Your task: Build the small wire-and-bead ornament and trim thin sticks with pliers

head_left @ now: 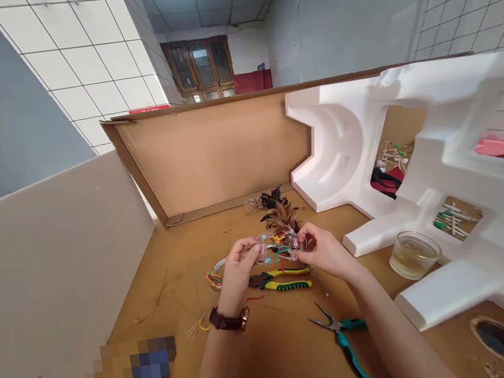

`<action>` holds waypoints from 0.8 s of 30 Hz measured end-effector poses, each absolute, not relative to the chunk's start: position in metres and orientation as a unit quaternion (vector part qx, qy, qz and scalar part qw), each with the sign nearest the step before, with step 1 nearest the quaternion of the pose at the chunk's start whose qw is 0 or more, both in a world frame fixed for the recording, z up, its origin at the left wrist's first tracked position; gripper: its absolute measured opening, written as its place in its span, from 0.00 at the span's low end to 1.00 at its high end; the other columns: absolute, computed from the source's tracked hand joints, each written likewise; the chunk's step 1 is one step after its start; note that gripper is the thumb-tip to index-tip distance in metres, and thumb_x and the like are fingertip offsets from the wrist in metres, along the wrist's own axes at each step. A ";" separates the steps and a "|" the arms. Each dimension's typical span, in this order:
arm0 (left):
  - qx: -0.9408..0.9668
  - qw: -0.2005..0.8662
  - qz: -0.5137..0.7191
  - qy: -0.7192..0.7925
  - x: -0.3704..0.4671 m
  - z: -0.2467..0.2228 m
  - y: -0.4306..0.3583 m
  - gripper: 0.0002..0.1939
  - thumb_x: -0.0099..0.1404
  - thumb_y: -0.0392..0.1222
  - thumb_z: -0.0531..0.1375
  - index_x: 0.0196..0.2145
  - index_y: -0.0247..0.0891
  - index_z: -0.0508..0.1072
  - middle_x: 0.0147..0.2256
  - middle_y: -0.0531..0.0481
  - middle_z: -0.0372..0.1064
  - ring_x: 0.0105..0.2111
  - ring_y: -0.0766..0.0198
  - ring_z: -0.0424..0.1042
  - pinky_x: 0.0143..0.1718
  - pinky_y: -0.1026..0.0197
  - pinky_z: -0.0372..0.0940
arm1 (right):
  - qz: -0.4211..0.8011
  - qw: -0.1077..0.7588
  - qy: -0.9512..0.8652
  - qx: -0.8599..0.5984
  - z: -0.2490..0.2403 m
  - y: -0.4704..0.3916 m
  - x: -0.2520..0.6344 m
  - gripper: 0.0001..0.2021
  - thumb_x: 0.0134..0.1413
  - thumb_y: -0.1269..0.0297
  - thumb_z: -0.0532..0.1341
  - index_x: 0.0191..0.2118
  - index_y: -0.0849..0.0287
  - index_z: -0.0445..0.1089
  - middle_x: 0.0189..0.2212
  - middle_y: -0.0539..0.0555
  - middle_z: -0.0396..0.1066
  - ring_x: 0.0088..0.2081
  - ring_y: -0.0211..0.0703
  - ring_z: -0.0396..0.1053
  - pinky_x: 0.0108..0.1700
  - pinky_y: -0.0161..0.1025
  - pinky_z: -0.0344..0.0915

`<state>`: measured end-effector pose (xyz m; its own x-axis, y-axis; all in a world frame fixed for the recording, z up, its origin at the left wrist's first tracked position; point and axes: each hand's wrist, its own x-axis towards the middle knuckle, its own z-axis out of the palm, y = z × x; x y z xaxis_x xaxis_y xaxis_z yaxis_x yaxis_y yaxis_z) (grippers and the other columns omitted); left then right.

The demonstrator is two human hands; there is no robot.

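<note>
Both hands hold a small wire piece with clear and blue beads and red, yellow and green strands (pixel 280 248) above the brown table. My left hand (pixel 240 267), with a brown watch (pixel 229 319) on its wrist, pinches the left end. At the right end, the fingers of my right hand (pixel 319 248) are closed on the wire. Brown feathers (pixel 281 215) lie just beyond it. Beneath the piece are yellow-and-green pliers (pixel 288 283). Teal-handled long-nose pliers (pixel 343 339) lie open nearer to me. Coloured cords (pixel 215 279) rest beside my left hand.
White foam packing (pixel 343 138) stands at the right, with a glass bowl of liquid (pixel 414 255) in front of it. A cardboard panel (pixel 214 157) borders the back and a white board (pixel 56 266) the left. The table (pixel 154 290) has a round hole (pixel 501 340) at lower right.
</note>
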<state>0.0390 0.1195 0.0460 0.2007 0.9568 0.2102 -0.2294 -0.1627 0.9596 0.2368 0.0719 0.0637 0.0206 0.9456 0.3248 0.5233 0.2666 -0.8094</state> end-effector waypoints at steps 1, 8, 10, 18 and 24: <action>0.541 0.556 0.534 0.337 0.039 0.046 0.119 0.10 0.53 0.44 0.61 0.33 0.38 0.67 0.38 0.51 0.65 0.32 0.69 0.67 0.32 0.67 0.63 | 0.204 0.439 -0.668 -0.565 0.066 0.071 0.237 0.09 0.41 0.65 0.59 0.31 0.55 0.60 0.26 0.47 0.65 0.25 0.37 0.61 0.29 0.33 0.58; 0.549 0.561 0.517 0.341 0.041 0.052 0.114 0.11 0.52 0.44 0.62 0.31 0.38 0.67 0.36 0.52 0.65 0.32 0.69 0.66 0.32 0.67 0.64 | 0.126 0.470 -0.625 -0.611 0.073 0.068 0.239 0.08 0.48 0.64 0.55 0.37 0.52 0.64 0.23 0.47 0.67 0.23 0.39 0.64 0.29 0.36 0.59; 0.544 0.566 0.521 0.336 0.041 0.052 0.113 0.11 0.51 0.45 0.62 0.31 0.38 0.68 0.37 0.51 0.65 0.32 0.68 0.66 0.33 0.66 0.65 | 0.209 0.518 -0.601 -0.571 0.072 0.070 0.238 0.08 0.50 0.60 0.54 0.37 0.53 0.62 0.22 0.47 0.66 0.21 0.37 0.63 0.26 0.35 0.60; 0.545 0.573 0.523 0.317 0.041 0.054 0.111 0.10 0.51 0.44 0.62 0.30 0.37 0.67 0.37 0.50 0.65 0.31 0.69 0.66 0.32 0.66 0.65 | 0.460 0.575 -0.526 -0.426 0.069 0.074 0.245 0.13 0.44 0.59 0.61 0.37 0.55 0.61 0.29 0.47 0.63 0.18 0.29 0.58 0.17 0.29 0.54; 0.543 0.557 0.534 0.332 0.039 0.056 0.113 0.11 0.50 0.44 0.63 0.30 0.36 0.68 0.36 0.50 0.65 0.30 0.69 0.65 0.31 0.66 0.64 | 0.547 0.537 -0.514 -0.386 0.077 0.068 0.255 0.16 0.44 0.61 0.60 0.41 0.55 0.62 0.35 0.51 0.66 0.26 0.38 0.70 0.23 0.33 0.63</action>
